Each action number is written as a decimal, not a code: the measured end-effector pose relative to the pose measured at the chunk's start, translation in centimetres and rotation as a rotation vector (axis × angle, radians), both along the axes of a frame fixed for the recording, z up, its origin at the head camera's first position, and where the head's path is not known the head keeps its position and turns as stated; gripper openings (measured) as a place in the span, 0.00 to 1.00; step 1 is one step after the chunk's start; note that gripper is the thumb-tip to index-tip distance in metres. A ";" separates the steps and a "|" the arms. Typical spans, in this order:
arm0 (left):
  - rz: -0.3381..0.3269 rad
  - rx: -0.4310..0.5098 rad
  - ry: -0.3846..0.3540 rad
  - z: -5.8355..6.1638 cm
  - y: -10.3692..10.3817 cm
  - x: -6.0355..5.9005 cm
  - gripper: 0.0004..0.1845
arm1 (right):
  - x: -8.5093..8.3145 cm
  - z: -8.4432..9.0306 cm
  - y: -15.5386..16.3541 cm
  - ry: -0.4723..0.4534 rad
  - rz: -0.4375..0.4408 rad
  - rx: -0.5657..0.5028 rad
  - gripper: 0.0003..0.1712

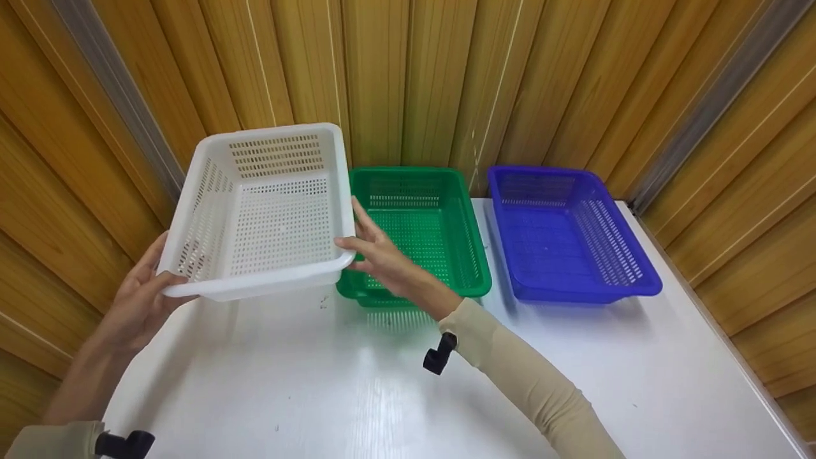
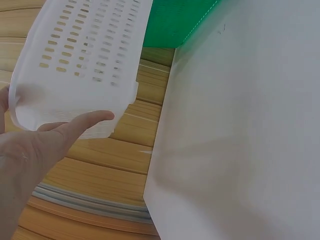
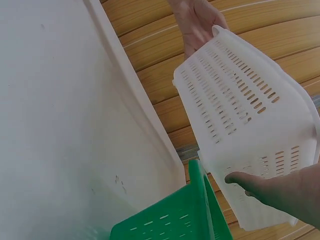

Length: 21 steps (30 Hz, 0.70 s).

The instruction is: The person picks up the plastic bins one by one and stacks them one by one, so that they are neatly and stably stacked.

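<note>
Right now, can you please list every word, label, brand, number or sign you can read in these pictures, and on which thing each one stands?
None: no readable text shows on the white perforated plastic basket, green plastic basket, blue plastic basket, white table or wooden panel wall.

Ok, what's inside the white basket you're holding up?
Nothing shows inside the white basket: only its perforated floor and walls. The near wall's inner face is out of sight. Left hand and right hand grip its near corners.
</note>
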State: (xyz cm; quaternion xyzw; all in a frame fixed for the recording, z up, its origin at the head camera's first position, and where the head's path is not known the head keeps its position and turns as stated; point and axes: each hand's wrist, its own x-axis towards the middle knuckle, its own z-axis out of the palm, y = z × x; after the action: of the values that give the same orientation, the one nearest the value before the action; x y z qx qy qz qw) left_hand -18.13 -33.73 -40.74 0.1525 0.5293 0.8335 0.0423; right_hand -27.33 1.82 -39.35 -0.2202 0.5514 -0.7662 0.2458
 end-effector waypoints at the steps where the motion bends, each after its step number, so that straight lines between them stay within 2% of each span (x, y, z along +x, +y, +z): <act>1: 0.003 -0.003 0.004 0.2 0.2 -0.1 0.39 | 0.0 0.1 0.2 0.008 -0.005 0.002 0.50; 8: 0.027 -0.061 -0.006 1.1 1.6 -0.3 0.39 | -0.2 0.4 1.6 0.002 -0.060 0.007 0.52; 15: 0.130 -0.155 0.002 1.5 3.3 -0.5 0.39 | -0.1 0.5 3.0 0.004 -0.113 0.019 0.51; 21: 0.126 -0.158 -0.009 1.4 4.5 -0.8 0.38 | 0.2 1.0 4.4 0.003 -0.142 0.017 0.50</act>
State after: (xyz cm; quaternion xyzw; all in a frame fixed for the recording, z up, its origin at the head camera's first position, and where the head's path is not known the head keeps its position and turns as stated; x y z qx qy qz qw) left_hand -18.92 -29.24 -39.30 0.1114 0.6017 0.7909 0.0043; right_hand -27.09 6.25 -38.34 -0.1795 0.5724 -0.7767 0.1919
